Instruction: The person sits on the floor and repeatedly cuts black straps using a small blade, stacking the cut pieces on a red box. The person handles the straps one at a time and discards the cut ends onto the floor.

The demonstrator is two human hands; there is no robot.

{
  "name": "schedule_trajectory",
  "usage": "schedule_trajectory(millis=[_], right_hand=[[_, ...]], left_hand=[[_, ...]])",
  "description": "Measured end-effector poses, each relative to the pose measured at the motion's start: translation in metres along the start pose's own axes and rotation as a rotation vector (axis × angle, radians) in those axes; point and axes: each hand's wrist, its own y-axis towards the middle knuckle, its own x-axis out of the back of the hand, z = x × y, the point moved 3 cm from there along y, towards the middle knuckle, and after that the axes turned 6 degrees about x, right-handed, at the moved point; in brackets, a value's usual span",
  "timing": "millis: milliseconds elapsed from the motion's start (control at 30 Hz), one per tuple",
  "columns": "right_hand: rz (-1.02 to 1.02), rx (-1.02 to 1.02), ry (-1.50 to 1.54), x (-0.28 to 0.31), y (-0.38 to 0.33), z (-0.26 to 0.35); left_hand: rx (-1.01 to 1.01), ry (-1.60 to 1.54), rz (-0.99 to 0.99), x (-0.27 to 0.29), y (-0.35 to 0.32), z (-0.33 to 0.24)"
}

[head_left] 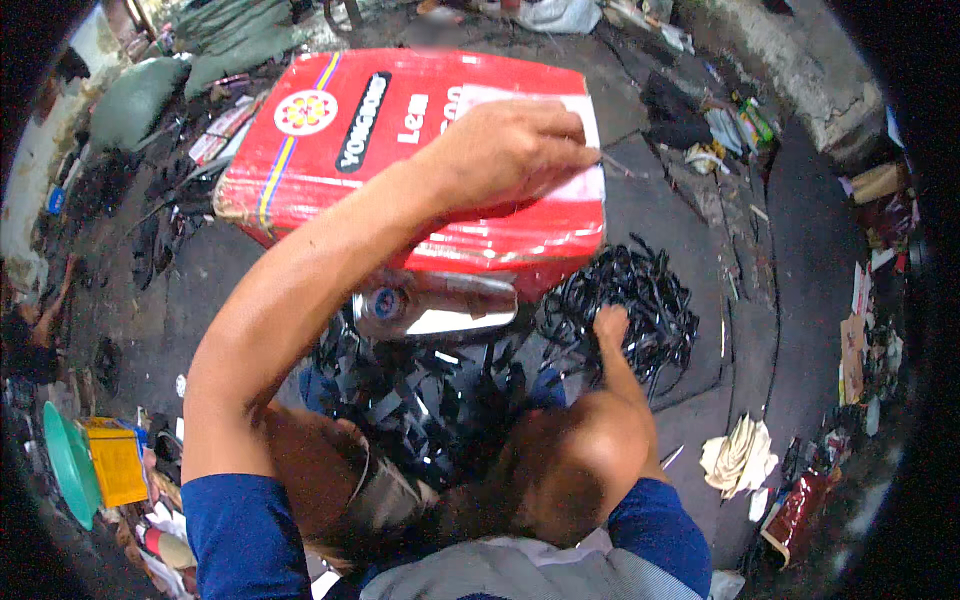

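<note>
A large red cardboard box (330,190) with a yellow-and-blue stripe stands in front of me. My left arm reaches across it, and my left hand (525,145) is over the box's right side. Its fingers are curled together; a thin dark line shows beside the fingertips, but I cannot tell what they hold. Down at the right, my right hand (611,325) is closed at a heap of glossy black strips (660,300). What it grips, if anything, is hidden. Against the box's near side is a shiny silver container (450,307) with a round blue mark.
More black strips (430,400) lie between my knees. A cream cloth (738,457) lies at the right on the dark floor. At the left are a green round basin (68,465) and a yellow crate (115,460). Another person (35,340) shows at the left edge. Scraps line the walls.
</note>
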Motion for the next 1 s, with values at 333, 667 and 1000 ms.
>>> schedule_trajectory(millis=[333, 667, 1000], right_hand=[[-0.236, -0.272, 0.075, 0.120, 0.034, -0.016], [-0.493, -0.260, -0.469, 0.209, 0.045, -0.051], [0.855, 0.157, 0.387, 0.022, -0.185, 0.098]], left_hand=[[0.164, 0.075, 0.164, 0.011, -0.014, -0.007], [0.182, -0.059, 0.255, -0.005, -0.021, -0.004], [0.184, -0.156, 0.244, -0.004, -0.011, -0.006]])
